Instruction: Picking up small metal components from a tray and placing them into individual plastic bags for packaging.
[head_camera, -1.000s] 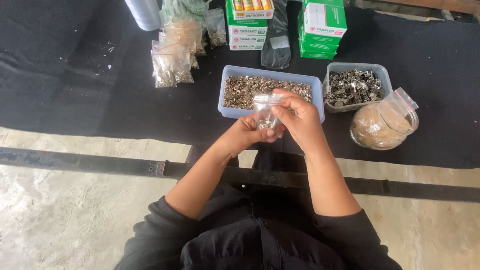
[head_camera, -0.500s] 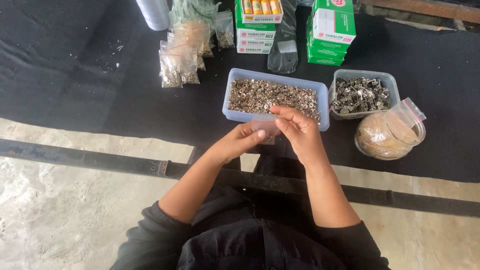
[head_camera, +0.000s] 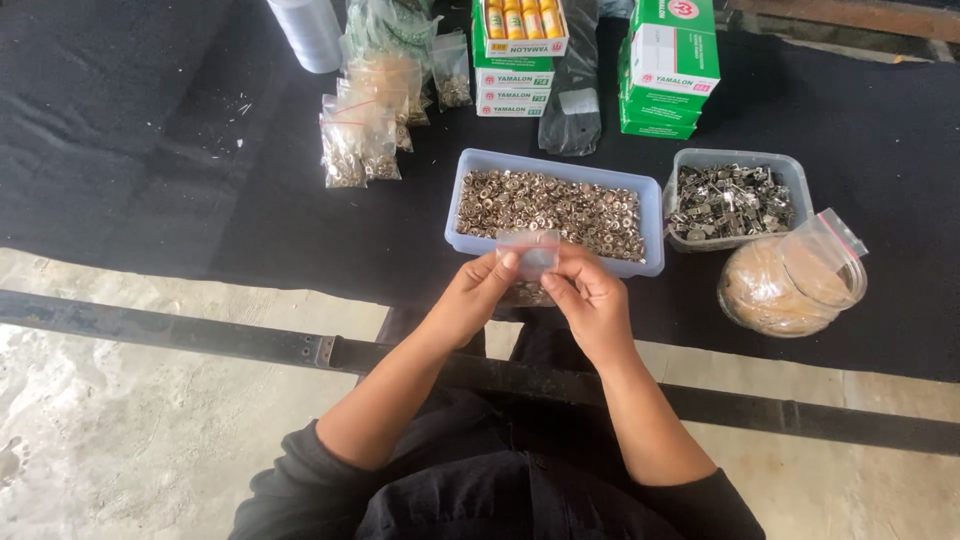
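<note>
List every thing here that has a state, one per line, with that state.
small clear bag: pinched at its top by both hands, small metal parts inside
left hand: gripping the bag
right hand: gripping the bag
blue tray: open, filled with small metal rings
grey tub: open, holding metal clips
round clear container: tan contents, a bag tucked in its mouth
filled bags: stacked together

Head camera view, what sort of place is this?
Likely a small hardware packing bench: a blue tray of metal rings, filled little bags, and both hands pinching a small clear bag.
</note>
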